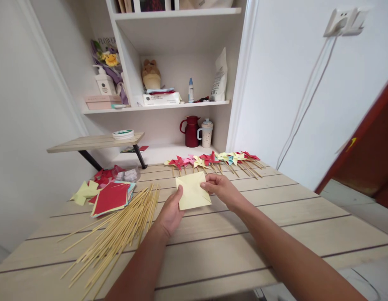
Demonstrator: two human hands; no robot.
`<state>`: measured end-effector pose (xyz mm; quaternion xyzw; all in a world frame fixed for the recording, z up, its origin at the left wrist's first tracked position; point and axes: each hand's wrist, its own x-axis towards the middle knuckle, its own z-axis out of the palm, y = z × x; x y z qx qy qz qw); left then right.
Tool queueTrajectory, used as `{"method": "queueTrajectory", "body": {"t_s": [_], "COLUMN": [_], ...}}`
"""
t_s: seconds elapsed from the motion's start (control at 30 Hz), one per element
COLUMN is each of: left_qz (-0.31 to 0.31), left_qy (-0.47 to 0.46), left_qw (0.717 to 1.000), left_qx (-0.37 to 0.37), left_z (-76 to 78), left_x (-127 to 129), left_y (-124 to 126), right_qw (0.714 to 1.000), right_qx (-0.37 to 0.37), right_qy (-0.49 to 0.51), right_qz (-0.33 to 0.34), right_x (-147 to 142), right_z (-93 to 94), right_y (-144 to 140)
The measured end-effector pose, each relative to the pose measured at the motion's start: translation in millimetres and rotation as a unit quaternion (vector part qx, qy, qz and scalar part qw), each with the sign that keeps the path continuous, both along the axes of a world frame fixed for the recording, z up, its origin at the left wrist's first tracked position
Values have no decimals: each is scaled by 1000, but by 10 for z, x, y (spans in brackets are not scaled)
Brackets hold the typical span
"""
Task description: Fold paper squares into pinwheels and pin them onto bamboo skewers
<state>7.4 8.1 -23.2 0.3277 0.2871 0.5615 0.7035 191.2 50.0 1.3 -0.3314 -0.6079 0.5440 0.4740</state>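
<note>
A pale yellow square of paper (192, 191) is held just above the wooden table (275, 217), near its middle. My left hand (170, 213) pinches the sheet's lower left edge with the thumb on top. My right hand (221, 188) grips its upper right corner, fingers curled over the edge. Both hands are closed on the same sheet.
A fan of thin bamboo sticks (118, 234) lies left of my left arm. A stack of red and yellow paper squares (111, 198) sits behind them. A row of finished paper pinwheels (213, 161) lies along the table's far edge. Shelves with a red jug (190, 131) stand behind.
</note>
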Motion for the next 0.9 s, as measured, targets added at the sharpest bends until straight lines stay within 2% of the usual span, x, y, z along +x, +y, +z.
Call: {"method": "queueTrajectory", "body": {"t_s": [0.2,0.37,0.5,0.6,0.67,0.73,0.9], "left_qz": [-61,-14,40,86,97,102,101], "left_qy": [-16,39,-9,-51,-80,-117,-180], "left_qw": [998,999,998,992,989,985,978], "left_qx": [26,-5,-44,-71,-78,-70,-41], "left_z": [-2,-52,-63,-32,0,32,92], "left_x": [20,35,28,13,5,1,-11], "left_y": [-25,-18,23,45,50,52,59], "right_qw": [999,997,985,946,910,885,836], "right_qx": [18,35,129,259,341,394,468], "right_qy": [-36,-69,-92,-119,-150,-173,-259], "right_qz": [6,1,-73,-155,-180,-178,-128], "right_x": [15,0,-15,-21,-38,-79,-252], "right_z": [28,-9,-58,-52,-47,-66,-208], "right_y": [-24,-19,11,-15,-61,-121,-254]}}
